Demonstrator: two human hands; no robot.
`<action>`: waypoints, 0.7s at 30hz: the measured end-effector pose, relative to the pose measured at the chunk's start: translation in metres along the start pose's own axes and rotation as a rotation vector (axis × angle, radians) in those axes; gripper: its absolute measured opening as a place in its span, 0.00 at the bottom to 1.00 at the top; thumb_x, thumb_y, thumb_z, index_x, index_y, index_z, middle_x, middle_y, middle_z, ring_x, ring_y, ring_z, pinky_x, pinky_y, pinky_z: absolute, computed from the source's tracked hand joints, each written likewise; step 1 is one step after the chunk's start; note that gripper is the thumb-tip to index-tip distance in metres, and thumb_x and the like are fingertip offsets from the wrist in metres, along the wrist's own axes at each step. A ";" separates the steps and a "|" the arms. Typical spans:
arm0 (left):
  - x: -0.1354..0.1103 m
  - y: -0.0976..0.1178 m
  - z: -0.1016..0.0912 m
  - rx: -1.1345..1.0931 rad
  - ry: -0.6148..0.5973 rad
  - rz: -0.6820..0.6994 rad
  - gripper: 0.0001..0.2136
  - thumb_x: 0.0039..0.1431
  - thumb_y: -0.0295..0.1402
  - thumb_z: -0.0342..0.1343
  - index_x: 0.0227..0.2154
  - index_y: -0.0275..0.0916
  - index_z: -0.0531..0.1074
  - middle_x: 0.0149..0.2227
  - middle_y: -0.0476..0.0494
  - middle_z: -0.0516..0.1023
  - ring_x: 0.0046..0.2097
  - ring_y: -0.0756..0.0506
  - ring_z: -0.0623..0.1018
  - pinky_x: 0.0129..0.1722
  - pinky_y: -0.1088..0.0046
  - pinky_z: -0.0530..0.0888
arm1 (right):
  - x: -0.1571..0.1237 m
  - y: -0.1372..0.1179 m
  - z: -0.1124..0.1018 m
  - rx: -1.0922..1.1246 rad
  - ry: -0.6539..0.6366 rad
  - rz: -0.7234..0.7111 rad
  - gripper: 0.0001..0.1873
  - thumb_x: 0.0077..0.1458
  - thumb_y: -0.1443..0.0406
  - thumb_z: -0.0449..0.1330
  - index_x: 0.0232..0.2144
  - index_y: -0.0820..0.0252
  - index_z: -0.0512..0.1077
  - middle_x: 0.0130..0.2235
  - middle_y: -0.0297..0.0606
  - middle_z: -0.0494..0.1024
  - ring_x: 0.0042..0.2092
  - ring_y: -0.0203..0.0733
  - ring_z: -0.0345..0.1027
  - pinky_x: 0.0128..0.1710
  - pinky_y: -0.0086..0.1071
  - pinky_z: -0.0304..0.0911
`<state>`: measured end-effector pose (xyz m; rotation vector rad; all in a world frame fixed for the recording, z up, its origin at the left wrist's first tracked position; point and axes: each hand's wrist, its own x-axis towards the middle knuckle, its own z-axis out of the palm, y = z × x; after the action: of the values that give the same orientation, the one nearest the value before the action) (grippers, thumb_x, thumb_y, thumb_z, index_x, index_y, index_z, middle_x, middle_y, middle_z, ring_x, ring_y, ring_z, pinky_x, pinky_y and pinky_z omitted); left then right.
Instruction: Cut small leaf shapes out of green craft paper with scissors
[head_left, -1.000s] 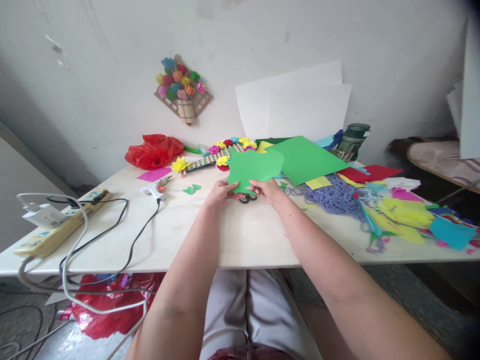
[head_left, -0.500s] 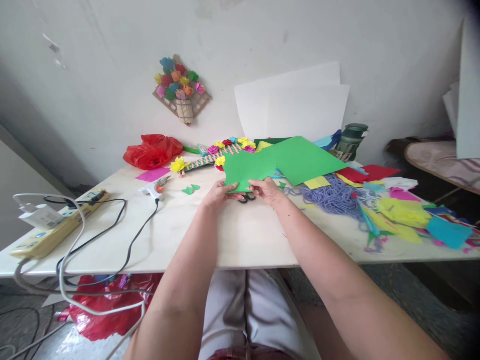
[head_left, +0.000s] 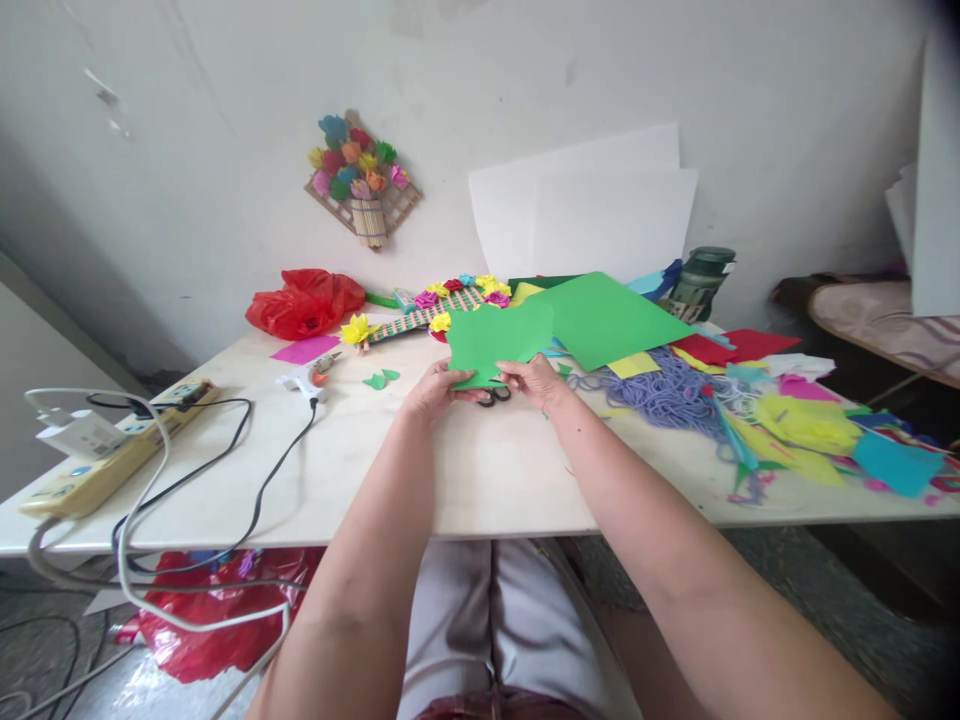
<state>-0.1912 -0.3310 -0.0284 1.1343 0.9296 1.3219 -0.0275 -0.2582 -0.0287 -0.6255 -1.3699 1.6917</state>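
Note:
A piece of green paper (head_left: 499, 335) with cut-out edges is held up between my two hands. My left hand (head_left: 437, 390) pinches its lower left edge, thumb on top. At the lower right edge, my right hand (head_left: 534, 380) grips the same paper between thumb and fingers. Black scissor handles (head_left: 495, 396) show on the table just below the paper; the blades are hidden. Two small green paper leaves (head_left: 381, 379) lie left of my left hand. Behind the held piece, a larger green sheet (head_left: 619, 320) rests on the piled materials.
A hot glue gun (head_left: 307, 380) and a power strip (head_left: 120, 450) with cords occupy the left. Purple yarn (head_left: 667, 392) and coloured paper scraps (head_left: 810, 425) cover the right. A flower-decorated woven craft (head_left: 427, 318), a red plastic bag (head_left: 304, 303) and a dark green jar (head_left: 705, 280) stand behind.
Both hands keep their grip on the green paper and have barely moved. Its upper right edge now stands out more distinctly against the larger green sheet behind.

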 end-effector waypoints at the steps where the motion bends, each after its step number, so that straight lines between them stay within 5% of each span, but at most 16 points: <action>1: 0.000 0.000 0.000 -0.008 0.001 -0.005 0.15 0.45 0.27 0.58 0.38 0.30 0.67 0.28 0.38 0.78 0.26 0.44 0.78 0.25 0.73 0.75 | 0.000 0.000 0.000 0.002 0.000 0.000 0.11 0.30 0.66 0.66 0.12 0.66 0.66 0.14 0.33 0.68 0.14 0.28 0.54 0.13 0.26 0.49; 10: 0.001 0.000 0.001 -0.101 0.019 -0.101 0.16 0.46 0.21 0.52 0.41 0.25 0.67 0.26 0.36 0.77 0.25 0.44 0.78 0.22 0.75 0.75 | -0.001 -0.001 0.003 0.055 0.024 -0.029 0.09 0.27 0.69 0.64 0.13 0.64 0.66 0.13 0.30 0.67 0.14 0.28 0.54 0.12 0.25 0.46; 21: 0.007 0.000 0.004 -0.339 0.208 -0.227 0.15 0.54 0.22 0.42 0.42 0.23 0.67 0.23 0.33 0.77 0.22 0.45 0.77 0.19 0.78 0.73 | 0.000 0.001 0.005 0.092 -0.006 0.000 0.06 0.30 0.69 0.60 0.14 0.62 0.64 0.13 0.31 0.67 0.14 0.28 0.53 0.11 0.24 0.45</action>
<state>-0.1873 -0.3239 -0.0268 0.6212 0.9112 1.3632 -0.0318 -0.2606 -0.0287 -0.5683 -1.2886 1.7469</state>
